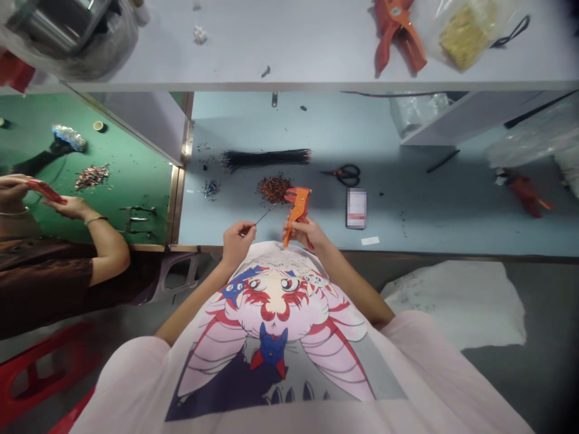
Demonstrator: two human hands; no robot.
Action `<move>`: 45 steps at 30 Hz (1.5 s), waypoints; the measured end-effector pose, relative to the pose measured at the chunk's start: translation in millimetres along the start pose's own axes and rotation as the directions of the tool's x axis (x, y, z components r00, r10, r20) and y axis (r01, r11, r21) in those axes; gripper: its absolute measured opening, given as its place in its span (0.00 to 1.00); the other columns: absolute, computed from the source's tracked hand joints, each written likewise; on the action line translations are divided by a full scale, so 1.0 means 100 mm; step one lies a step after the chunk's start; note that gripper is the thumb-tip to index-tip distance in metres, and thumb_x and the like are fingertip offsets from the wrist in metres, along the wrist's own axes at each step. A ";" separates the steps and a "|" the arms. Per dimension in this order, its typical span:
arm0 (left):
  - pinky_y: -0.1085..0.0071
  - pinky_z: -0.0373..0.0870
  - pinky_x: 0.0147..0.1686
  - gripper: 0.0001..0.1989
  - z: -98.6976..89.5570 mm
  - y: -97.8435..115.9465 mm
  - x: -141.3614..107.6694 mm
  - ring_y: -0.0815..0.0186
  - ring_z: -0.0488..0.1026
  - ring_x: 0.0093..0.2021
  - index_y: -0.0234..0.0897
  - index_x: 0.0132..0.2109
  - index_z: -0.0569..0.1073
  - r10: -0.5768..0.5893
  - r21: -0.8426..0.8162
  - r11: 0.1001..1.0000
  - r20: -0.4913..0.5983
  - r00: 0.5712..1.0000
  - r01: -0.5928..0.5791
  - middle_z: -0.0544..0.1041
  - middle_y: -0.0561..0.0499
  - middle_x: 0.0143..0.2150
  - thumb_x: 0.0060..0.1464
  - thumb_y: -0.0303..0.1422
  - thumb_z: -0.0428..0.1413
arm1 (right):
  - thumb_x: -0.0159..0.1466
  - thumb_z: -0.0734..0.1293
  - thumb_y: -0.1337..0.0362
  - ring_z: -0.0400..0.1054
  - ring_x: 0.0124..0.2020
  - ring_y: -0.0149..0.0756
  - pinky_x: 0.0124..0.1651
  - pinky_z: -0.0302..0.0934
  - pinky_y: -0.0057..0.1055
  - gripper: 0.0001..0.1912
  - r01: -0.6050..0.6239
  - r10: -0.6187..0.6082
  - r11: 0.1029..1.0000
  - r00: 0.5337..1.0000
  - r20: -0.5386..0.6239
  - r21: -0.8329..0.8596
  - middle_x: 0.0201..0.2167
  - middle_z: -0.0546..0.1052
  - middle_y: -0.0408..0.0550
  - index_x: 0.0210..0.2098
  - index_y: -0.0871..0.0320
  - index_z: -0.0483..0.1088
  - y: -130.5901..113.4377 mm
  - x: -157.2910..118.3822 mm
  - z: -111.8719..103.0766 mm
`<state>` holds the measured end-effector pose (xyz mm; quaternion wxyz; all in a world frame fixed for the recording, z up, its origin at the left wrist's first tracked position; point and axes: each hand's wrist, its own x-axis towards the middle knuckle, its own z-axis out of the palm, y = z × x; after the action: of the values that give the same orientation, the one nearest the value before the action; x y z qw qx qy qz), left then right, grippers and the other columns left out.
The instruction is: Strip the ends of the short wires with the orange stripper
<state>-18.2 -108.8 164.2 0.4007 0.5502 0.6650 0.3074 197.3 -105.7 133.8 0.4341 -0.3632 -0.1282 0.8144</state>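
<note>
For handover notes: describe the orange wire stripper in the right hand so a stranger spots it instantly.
On the pale blue workbench, find the reddish-brown heap near the front edge. Just below it, the person's right hand grips an orange wire stripper. Unlike the larger orange tool on the shelf above, this one is in hand.

Orange wire stripper (297, 211); black wire bundle (266, 158); pale-pink T-shirt (271, 313), red-and-blue cartoon print; pale blue bench top (407, 223).

Free bench (407, 232) space runs from the right hand (304, 236) to the phone (356, 208); wire scraps (274, 188) and a black wire bundle (266, 158) obstruct forward reach from the left hand (234, 244).
</note>
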 end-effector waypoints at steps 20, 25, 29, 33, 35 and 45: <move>0.76 0.66 0.26 0.10 -0.05 0.32 -0.20 0.70 0.71 0.26 0.35 0.40 0.73 0.196 0.003 0.978 0.305 0.932 -0.207 0.76 0.51 0.28 0.50 0.34 0.55 | 0.50 0.72 0.61 0.68 0.23 0.30 0.28 0.67 0.32 0.17 0.328 -0.383 0.861 0.921 -0.071 -0.389 0.25 0.71 0.39 0.35 0.57 0.63 -0.05 -0.24 0.65; 0.77 0.67 0.25 0.09 -0.07 0.40 -0.17 0.72 0.69 0.23 0.35 0.36 0.74 0.132 -0.193 0.977 0.232 0.964 -0.087 0.74 0.53 0.24 0.52 0.36 0.54 | 0.52 0.71 0.60 0.70 0.28 0.32 0.32 0.67 0.32 0.19 0.298 -0.360 0.860 0.929 -0.080 -0.414 0.32 0.73 0.44 0.40 0.58 0.63 -0.06 -0.28 0.65; 0.75 0.69 0.28 0.09 -0.18 0.46 -0.14 0.71 0.71 0.25 0.35 0.37 0.76 0.116 -0.211 0.971 -0.010 0.993 -0.115 0.77 0.52 0.27 0.51 0.36 0.57 | 0.53 0.69 0.63 0.70 0.29 0.33 0.34 0.68 0.34 0.18 0.186 -0.221 0.950 0.968 -0.117 -0.251 0.31 0.73 0.45 0.41 0.58 0.62 -0.15 -0.35 0.58; 0.68 0.70 0.43 0.06 -0.22 0.53 -0.11 0.66 0.74 0.38 0.37 0.35 0.77 0.266 -0.173 0.942 -0.138 0.954 -0.288 0.78 0.49 0.35 0.49 0.33 0.59 | 0.56 0.65 0.63 0.71 0.30 0.37 0.35 0.68 0.39 0.16 -0.100 0.103 0.995 0.967 0.234 -0.022 0.31 0.74 0.48 0.43 0.60 0.62 -0.24 -0.54 0.59; 0.67 0.70 0.44 0.04 -0.20 0.56 -0.11 0.66 0.74 0.40 0.38 0.34 0.77 0.301 -0.199 0.924 -0.150 0.942 -0.327 0.78 0.49 0.35 0.49 0.32 0.59 | 0.56 0.64 0.63 0.71 0.30 0.38 0.35 0.67 0.40 0.15 -0.191 0.172 0.981 0.920 0.351 0.019 0.31 0.74 0.48 0.43 0.61 0.62 -0.24 -0.61 0.64; 0.65 0.69 0.46 0.03 -0.08 0.64 -0.16 0.65 0.73 0.41 0.37 0.33 0.76 0.328 -0.250 0.902 -0.130 0.936 -0.351 0.77 0.49 0.36 0.49 0.31 0.59 | 0.56 0.62 0.65 0.71 0.30 0.37 0.35 0.67 0.40 0.15 -0.259 0.206 0.965 0.843 0.497 0.040 0.30 0.74 0.48 0.43 0.60 0.60 -0.20 -0.56 0.70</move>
<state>6.6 -110.8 225.5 0.3834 0.5846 0.5271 0.4832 181.0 -131.3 220.7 0.3039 -0.1352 -0.1455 0.9318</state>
